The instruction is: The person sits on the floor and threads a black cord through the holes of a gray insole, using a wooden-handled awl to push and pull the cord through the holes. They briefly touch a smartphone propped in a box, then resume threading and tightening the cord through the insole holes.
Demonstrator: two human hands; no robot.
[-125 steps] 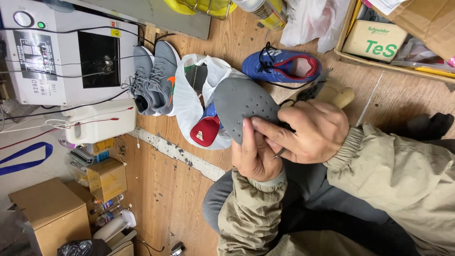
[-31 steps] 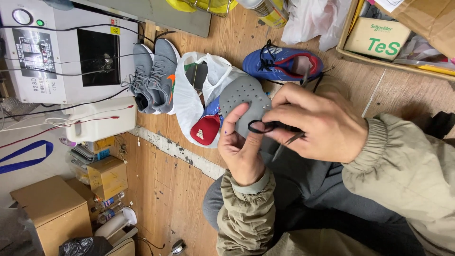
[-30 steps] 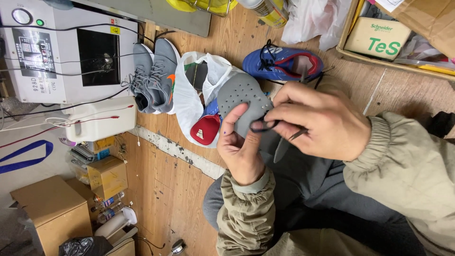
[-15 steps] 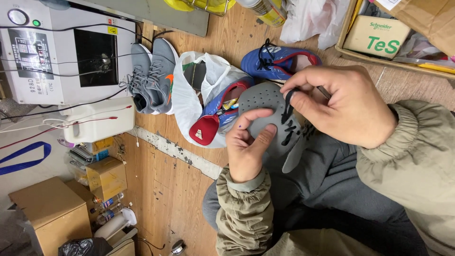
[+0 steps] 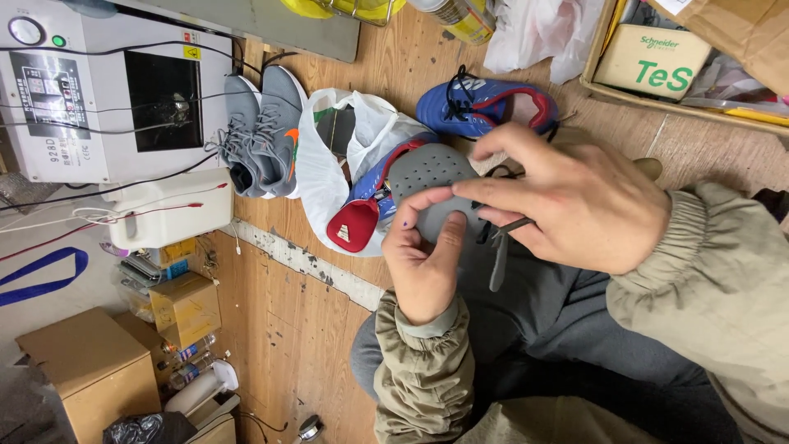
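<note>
My left hand [image 5: 423,263] grips a grey perforated insole [image 5: 427,173] from below, with the thumb and fingers pressed on its face. My right hand [image 5: 575,197] reaches in from the right and pinches a black lace [image 5: 497,255] between thumb and fingers, just beside the insole's edge. The lace's free end hangs down over my dark trouser leg. A blue and red shoe [image 5: 370,205] lies partly under the insole, on a white plastic bag [image 5: 325,181]. Its partner, a second blue shoe [image 5: 481,103], lies farther away on the wooden floor.
A pair of grey sneakers [image 5: 263,136] stands beside a white machine [image 5: 99,90] with trailing cables. Cardboard boxes [image 5: 99,374] and small bottles sit at the lower left. An open box of packages [image 5: 657,62] lies at the upper right, with a clear bag [image 5: 538,29] beside it.
Both hands first pressed on the insole. My right hand then took up the black lace, lifted it over the insole, and now holds it lower, with the end dangling.
</note>
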